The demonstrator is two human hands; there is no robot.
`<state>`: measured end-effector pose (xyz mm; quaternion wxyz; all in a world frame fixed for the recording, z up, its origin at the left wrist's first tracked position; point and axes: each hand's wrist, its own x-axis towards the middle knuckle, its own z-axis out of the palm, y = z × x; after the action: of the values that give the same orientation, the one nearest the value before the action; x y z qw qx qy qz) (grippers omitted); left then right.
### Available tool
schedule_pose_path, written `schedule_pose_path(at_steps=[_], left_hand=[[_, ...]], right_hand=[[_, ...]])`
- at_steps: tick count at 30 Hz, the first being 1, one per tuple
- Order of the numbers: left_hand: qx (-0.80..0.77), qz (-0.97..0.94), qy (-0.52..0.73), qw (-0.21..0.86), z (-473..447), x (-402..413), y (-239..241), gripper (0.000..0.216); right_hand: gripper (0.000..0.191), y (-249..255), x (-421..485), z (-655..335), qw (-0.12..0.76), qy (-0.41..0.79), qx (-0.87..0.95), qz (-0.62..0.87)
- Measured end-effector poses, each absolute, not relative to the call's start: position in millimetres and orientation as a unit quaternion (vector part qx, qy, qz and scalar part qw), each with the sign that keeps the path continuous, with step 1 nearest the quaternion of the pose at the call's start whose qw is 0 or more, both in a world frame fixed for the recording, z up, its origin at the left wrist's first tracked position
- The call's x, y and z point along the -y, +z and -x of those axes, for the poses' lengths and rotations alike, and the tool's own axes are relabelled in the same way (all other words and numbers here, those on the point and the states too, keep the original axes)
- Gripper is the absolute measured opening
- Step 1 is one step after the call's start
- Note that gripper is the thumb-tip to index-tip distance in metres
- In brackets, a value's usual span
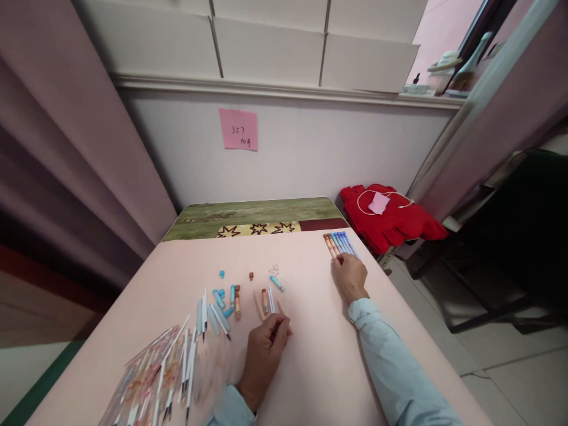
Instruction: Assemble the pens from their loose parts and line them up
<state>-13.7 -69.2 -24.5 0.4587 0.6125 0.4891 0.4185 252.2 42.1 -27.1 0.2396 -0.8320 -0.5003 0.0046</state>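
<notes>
My right hand (350, 277) is closed at the near end of a row of slim pens, its fingertips on a brown-capped pen (331, 244); blue-capped pens (346, 241) lie alongside, partly covered by the hand. My left hand (266, 349) has thumb and fingers pinched together; what they hold, if anything, is hidden. Just beyond it lie a short brown-topped tube (265, 300), thin white refills (271, 299) and pale barrels (259, 305). A blue tube (277, 283) lies farther off. To the left are more blue tubes (232, 296) and a brown one (238, 306).
White refills with dark tips (205, 313) and plastic bags of parts (146, 378) cover the table's left side. Small caps (251, 276) and clear bits (274, 269) lie mid-table. A red cloth (390, 219) sits past the right edge; a pink note (238, 129) hangs on the wall.
</notes>
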Motion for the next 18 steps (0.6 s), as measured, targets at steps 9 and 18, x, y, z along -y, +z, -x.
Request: schedule_pose_path(at_steps=[9, 18], left_hand=[[-0.489, -0.601, 0.421, 0.472, 12, 69, -24, 0.024], [-0.491, -0.645, 0.417, 0.413, 10, 73, -20, 0.023]], right_hand=[[0.018, -37, -43, -256, 0.259, -0.028, 0.494, 0.830], [0.028, -49, -37, -262, 0.334, -0.075, 0.509, 0.790]])
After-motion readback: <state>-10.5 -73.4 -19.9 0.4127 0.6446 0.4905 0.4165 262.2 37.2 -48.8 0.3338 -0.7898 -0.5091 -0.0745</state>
